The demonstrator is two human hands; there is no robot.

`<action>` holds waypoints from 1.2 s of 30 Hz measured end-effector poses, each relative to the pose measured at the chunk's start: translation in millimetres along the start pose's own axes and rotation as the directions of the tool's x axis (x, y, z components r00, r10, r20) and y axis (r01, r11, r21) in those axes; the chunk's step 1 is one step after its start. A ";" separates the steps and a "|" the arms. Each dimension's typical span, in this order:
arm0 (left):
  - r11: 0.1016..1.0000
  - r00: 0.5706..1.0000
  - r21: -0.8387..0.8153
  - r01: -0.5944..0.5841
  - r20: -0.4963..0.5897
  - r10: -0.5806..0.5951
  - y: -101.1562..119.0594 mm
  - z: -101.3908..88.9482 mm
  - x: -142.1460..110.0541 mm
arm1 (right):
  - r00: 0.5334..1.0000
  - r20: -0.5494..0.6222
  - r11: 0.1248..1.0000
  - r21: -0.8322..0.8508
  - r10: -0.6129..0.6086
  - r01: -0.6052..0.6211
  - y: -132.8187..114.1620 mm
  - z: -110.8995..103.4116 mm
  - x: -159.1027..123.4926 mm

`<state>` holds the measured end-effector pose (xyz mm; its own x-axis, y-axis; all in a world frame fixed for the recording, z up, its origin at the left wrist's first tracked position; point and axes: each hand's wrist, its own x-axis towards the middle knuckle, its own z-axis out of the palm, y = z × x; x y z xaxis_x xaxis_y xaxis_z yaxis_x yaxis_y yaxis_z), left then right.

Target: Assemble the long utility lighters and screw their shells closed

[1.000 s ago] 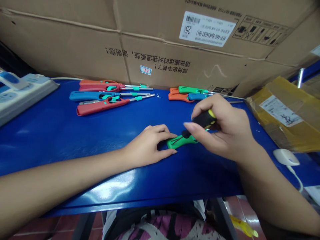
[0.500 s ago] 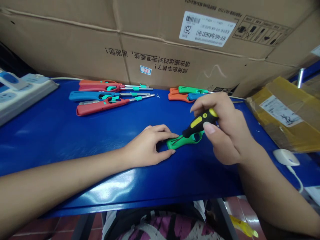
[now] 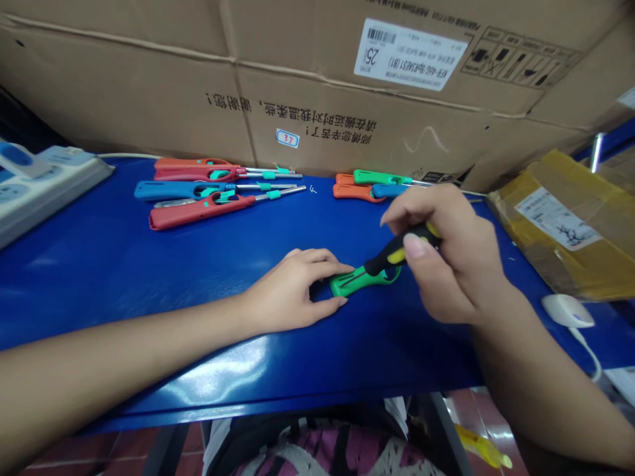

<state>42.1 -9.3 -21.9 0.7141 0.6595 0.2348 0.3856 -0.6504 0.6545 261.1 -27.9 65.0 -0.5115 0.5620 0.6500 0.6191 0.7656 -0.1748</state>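
Note:
A green lighter (image 3: 370,278) lies flat on the blue tabletop (image 3: 307,370). Its handle end is pinched between the thumb and fingers of my left hand (image 3: 297,291). My right hand (image 3: 449,258) is closed around the black and yellow handle of a screwdriver (image 3: 389,256). The screwdriver slants down to the left, its thin shaft over the slotted part of the lighter's handle. Whether the tip sits inside the slot I cannot tell. My right hand covers the lighter's far right end.
Several red and blue long-nosed lighters (image 3: 203,210) lie at the back left. Behind my right hand are a green lighter (image 3: 380,177) and an orange one (image 3: 354,191). A large cardboard box (image 3: 163,92) walls the back. A power strip (image 3: 54,178) stands left; a taped box (image 3: 560,225) stands right.
The screwdriver has rolled in my right hand and tilted lower, its handle shifting slightly right. My left hand and the green lighter stay in place.

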 end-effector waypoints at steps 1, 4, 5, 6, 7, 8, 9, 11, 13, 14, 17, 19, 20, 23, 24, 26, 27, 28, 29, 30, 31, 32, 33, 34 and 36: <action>1.000 1.000 0.001 -0.002 -0.002 0.002 -0.2 0.1 -0.1 | 1.000 0.024 1.000 0.020 -0.002 0.001 -0.3 0.1 0.0; 1.000 1.000 0.014 -0.014 -0.016 0.014 -0.4 0.1 -0.3 | 1.000 0.011 0.999 -0.042 0.008 -0.008 -0.1 0.5 -0.1; 1.000 1.000 0.017 -0.013 -0.015 0.013 -0.3 -0.1 -0.3 | 1.000 -0.006 0.997 -0.072 0.017 -0.017 0.3 0.7 -0.2; 1.000 1.000 0.017 -0.009 -0.010 0.009 -0.2 -0.2 -0.2 | 1.000 -0.016 0.997 -0.077 0.026 -0.027 0.9 0.8 -0.5; 1.000 1.000 0.014 -0.004 -0.003 0.004 -0.1 -0.3 -0.1 | 0.999 -0.011 0.998 -0.055 0.036 -0.036 1.5 0.7 -0.8; 1.000 1.000 0.010 0.000 0.004 0.000 0.0 -0.4 0.1 | 0.999 0.007 0.999 -0.016 0.036 -0.036 1.9 0.5 -1.1; 1.000 1.000 0.006 0.001 0.007 -0.001 -0.1 -0.3 0.2 | 0.999 0.033 0.999 0.021 0.031 -0.032 2.2 0.1 -1.5; 1.000 1.000 0.005 -0.008 -0.006 0.008 -0.3 0.1 0.2 | 0.997 0.069 0.999 0.034 0.023 -0.025 1.9 -0.7 -1.8; 1.000 1.000 0.008 -0.017 -0.022 0.017 -0.8 0.5 -0.1 | 0.998 0.043 0.998 -0.047 0.040 -0.038 1.0 -1.1 -1.8; 1.000 1.000 0.008 -0.016 -0.023 0.017 -0.9 0.5 -0.2 | 0.998 0.023 0.995 -0.081 0.052 -0.050 0.6 -1.2 -1.7; 1.000 1.000 -0.003 -0.003 -0.011 0.003 -0.7 0.2 0.1 | 0.998 0.019 0.998 -0.031 0.059 -0.059 0.5 -1.0 -1.9; 1.000 1.000 -0.007 -0.002 -0.010 0.002 -0.3 -0.1 0.6 | 0.998 0.055 0.999 0.029 0.041 -0.043 1.0 -0.8 -2.0; 1.000 1.000 -0.006 -0.005 -0.012 0.005 -0.2 -0.2 0.8 | 0.998 0.057 0.999 0.032 0.032 -0.034 1.1 -0.7 -1.8; 1.000 1.000 0.001 -0.009 -0.014 0.009 -0.1 -0.2 0.7 | 1.000 -0.006 0.999 -0.044 0.024 -0.024 1.2 -0.5 -0.7; 1.000 1.000 0.002 -0.006 -0.013 0.006 -0.2 -0.1 0.5 | 1.000 -0.018 0.998 -0.058 0.025 -0.026 1.3 -0.5 -0.4; 1.000 1.000 -0.001 0.002 -0.013 -0.002 -0.3 0.2 0.3 | 1.000 0.004 0.999 -0.036 0.024 -0.024 1.7 -0.4 0.0; 1.000 1.000 -0.003 0.007 -0.014 -0.007 -0.3 0.3 0.3 | 1.000 0.027 1.000 -0.015 0.016 -0.016 1.9 -0.3 0.0; 1.000 1.000 -0.005 0.010 -0.017 -0.010 -0.3 0.5 0.3 | 0.999 0.045 1.000 -0.002 0.009 -0.009 2.1 -0.1 -0.2; 1.000 1.000 -0.007 0.012 -0.021 -0.012 -0.2 0.5 0.4 | 0.999 0.049 1.000 -0.005 0.007 -0.006 2.1 0.3 -0.4; 1.000 1.000 -0.009 0.012 -0.024 -0.013 -0.2 0.4 0.6 | 0.999 0.034 1.000 -0.027 0.011 -0.010 2.0 0.8 -0.8; 1.000 1.000 -0.010 0.011 -0.025 -0.012 -0.1 0.2 0.7 | 1.000 0.009 0.998 -0.062 0.022 -0.021 1.8 1.3 -1.2; 1.000 1.000 -0.012 0.010 -0.022 -0.010 0.0 -0.1 0.9 | 0.999 -0.016 0.995 -0.089 0.033 -0.034 1.6 1.8 -1.7; 1.000 1.000 -0.014 0.008 -0.018 -0.009 0.2 -0.5 1.0 | 0.999 -0.030 0.994 -0.100 0.041 -0.043 1.4 2.2 -2.2; 1.000 1.000 -0.016 0.009 -0.012 -0.009 0.3 -1.0 1.0 | 0.998 -0.032 0.994 -0.095 0.045 -0.048 1.3 2.4 -2.7; 1.000 1.000 -0.022 0.013 0.001 -0.013 0.6 -1.8 0.9 | 0.999 -0.003 0.998 -0.060 0.035 -0.035 1.2 2.4 -3.4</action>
<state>41.9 -8.4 -19.9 0.7098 0.6674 0.2255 0.3819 -0.6336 0.6729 262.2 -28.2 60.8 -0.4878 0.5874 0.6458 0.6710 0.7255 -0.1530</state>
